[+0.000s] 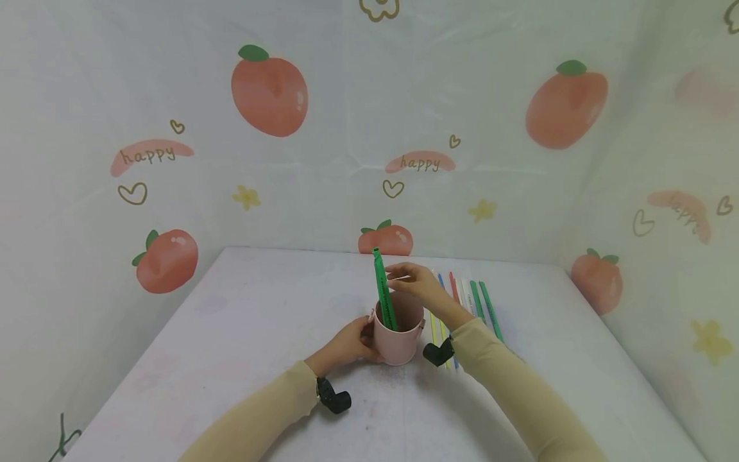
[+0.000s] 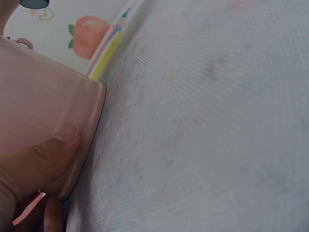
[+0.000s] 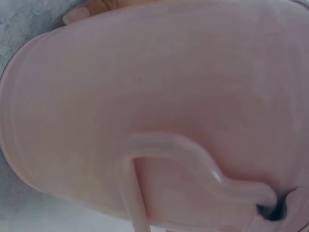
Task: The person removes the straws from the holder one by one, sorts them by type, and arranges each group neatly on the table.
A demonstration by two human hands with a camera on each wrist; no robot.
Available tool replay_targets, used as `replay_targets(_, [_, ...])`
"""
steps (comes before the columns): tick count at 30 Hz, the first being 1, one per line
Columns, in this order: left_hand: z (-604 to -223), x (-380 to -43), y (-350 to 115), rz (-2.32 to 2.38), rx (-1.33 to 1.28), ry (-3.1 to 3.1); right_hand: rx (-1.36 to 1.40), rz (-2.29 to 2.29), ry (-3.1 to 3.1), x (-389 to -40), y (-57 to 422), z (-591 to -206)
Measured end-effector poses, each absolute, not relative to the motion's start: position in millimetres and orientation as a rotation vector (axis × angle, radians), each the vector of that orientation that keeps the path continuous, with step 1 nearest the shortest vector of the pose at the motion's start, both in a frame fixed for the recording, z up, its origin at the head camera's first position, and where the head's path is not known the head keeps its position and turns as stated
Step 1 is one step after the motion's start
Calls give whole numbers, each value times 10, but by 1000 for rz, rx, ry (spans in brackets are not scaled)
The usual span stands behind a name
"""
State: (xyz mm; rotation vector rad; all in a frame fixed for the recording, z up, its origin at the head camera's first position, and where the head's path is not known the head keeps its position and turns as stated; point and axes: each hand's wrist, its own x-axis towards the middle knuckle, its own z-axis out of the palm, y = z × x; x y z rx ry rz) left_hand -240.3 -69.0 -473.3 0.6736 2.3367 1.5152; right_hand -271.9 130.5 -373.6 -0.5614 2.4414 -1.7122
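A pink metal bucket stands upright on the table, and in the left wrist view its wall fills the left side. My left hand grips it from the left, thumb low on the wall near the base. Inside leans a long green stick with dark print, its top well above the rim. My right hand is over the bucket's right rim, fingers extended toward the stick; whether they touch it is hard to tell. In the right wrist view, the bucket's side and wire handle fill the picture.
Right of the bucket lie several thin sticks in a row: yellow, red, white and blue among them, and green ones at the right. My right forearm partly covers them. A printed cloth wall rises behind the white table.
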Motion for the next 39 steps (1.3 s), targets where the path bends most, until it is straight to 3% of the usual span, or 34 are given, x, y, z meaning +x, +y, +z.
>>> replay_targets(39, [-4751, -2399, -683, 1540, 664, 2335, -562, -1563, 2583, -2715, 1255, -3746])
